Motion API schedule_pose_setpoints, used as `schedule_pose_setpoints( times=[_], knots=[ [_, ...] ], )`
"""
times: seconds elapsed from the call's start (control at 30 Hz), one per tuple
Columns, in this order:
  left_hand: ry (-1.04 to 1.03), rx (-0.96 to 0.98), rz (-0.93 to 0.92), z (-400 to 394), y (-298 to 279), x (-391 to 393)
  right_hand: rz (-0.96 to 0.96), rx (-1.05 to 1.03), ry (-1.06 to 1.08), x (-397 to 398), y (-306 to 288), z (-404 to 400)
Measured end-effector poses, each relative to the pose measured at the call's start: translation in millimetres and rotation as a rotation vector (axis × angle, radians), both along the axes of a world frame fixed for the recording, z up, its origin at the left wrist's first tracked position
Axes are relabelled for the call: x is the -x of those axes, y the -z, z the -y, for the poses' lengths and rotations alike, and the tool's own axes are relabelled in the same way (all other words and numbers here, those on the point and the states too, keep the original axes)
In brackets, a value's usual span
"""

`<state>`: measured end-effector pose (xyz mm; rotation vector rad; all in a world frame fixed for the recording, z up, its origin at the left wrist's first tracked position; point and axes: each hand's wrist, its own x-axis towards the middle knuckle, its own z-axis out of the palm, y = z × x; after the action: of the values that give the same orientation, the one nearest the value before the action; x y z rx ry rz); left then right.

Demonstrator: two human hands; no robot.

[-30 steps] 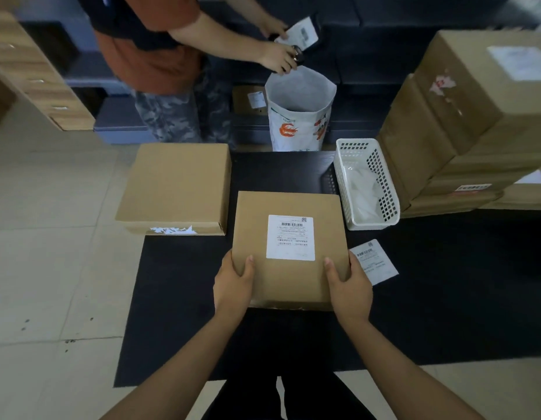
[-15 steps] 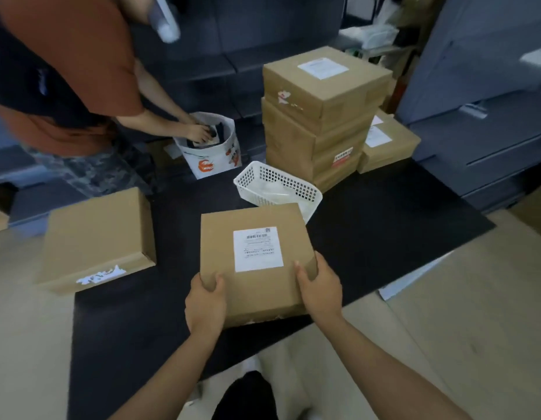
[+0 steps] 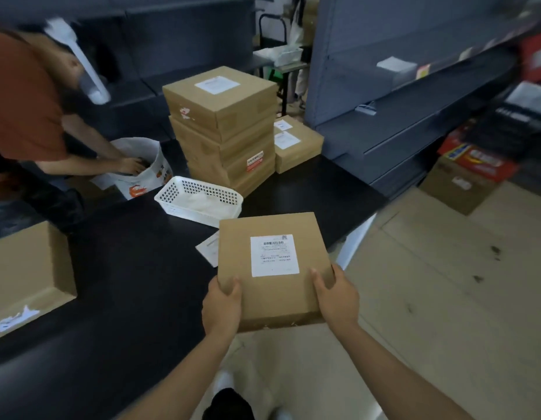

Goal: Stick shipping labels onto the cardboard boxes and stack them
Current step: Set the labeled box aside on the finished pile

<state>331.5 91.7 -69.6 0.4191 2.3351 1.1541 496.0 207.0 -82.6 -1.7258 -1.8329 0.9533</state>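
A flat cardboard box [image 3: 272, 268] is gripped between both hands at its near edge: the left hand [image 3: 222, 304] clasps the near-left corner with its thumb on the top face, and the right hand [image 3: 337, 298] clasps the near-right corner the same way, thumb on top and fingers wrapped under. The box is held level in front of the person, its far part over the right end of the black bench [image 3: 126, 283] and its near part out past the bench edge above the floor [image 3: 429, 298]. A white shipping label [image 3: 274, 255] with a barcode sits flat on the middle of its top face, just beyond both thumbs. A loose label sheet [image 3: 209, 248] lies on the bench beside the box's left edge, partly hidden by it. Further back stand a white mesh basket [image 3: 199, 201] and, behind it, a stack of labelled boxes [image 3: 223, 128], with a lower labelled box [image 3: 296, 144] just beside the stack on the right. Another cardboard box [image 3: 26, 274] lies at the bench's left end. A second person [image 3: 29, 110] in an orange shirt bends over a white bag [image 3: 142, 168] at the far left.
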Motion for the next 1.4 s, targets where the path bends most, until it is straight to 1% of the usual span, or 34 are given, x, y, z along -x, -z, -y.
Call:
schedule_pose_setpoints(
  times=[0.13,0.27,0.37,0.57,0.7,0.77,0.87,0.97,1.1,1.23,1.33,1.4],
  knots=[
    [0.177,-0.021,0.025,-50.8,-5.3,-41.1,-0.034,0.028,0.185,-58.9,-5.9,-23.3],
    [0.376,-0.014,0.015,-105.1,-4.0,-79.6,-0.007,0.030,0.389,-111.8,-5.9,-40.9],
    [0.480,-0.011,0.009,-148.2,-5.0,-101.5,-0.005,0.029,0.517,-138.5,-4.8,-58.7],
    [0.557,-0.051,0.032,-235.2,-14.2,-115.4,0.002,0.002,0.635,-151.2,-8.4,-125.1],
    [0.603,-0.084,0.007,-286.4,-24.4,-117.2,-0.047,-0.029,0.659,-152.3,-16.2,-170.0],
    [0.594,-0.090,-0.007,-309.2,-28.0,-116.3,-0.059,-0.035,0.666,-150.9,-19.4,-192.2],
    [0.543,-0.081,-0.011,-341.1,-27.5,-112.7,-0.054,-0.040,0.612,-147.4,-21.3,-233.4],
    [0.459,-0.054,-0.013,-372.0,-22.4,-106.7,-0.052,-0.040,0.512,-141.3,-19.3,-284.2],
    [0.270,-0.032,-0.015,-408.1,-20.6,-96.9,-0.020,-0.033,0.311,-122.4,-20.3,-355.7],
    [0.063,-0.052,-0.017,-431.2,-29.8,-90.3,-0.052,-0.047,0.117,-99.1,-23.1,-414.9],
    [-0.071,-0.079,-0.006,-436.6,-31.5,-81.5,-0.008,-0.056,-0.024,-74.8,-25.1,-446.1],
    [-0.154,-0.086,-0.011,-438.7,-31.3,-71.1,-0.035,-0.062,-0.117,-54.6,-28.2,-461.0]
  ],
)
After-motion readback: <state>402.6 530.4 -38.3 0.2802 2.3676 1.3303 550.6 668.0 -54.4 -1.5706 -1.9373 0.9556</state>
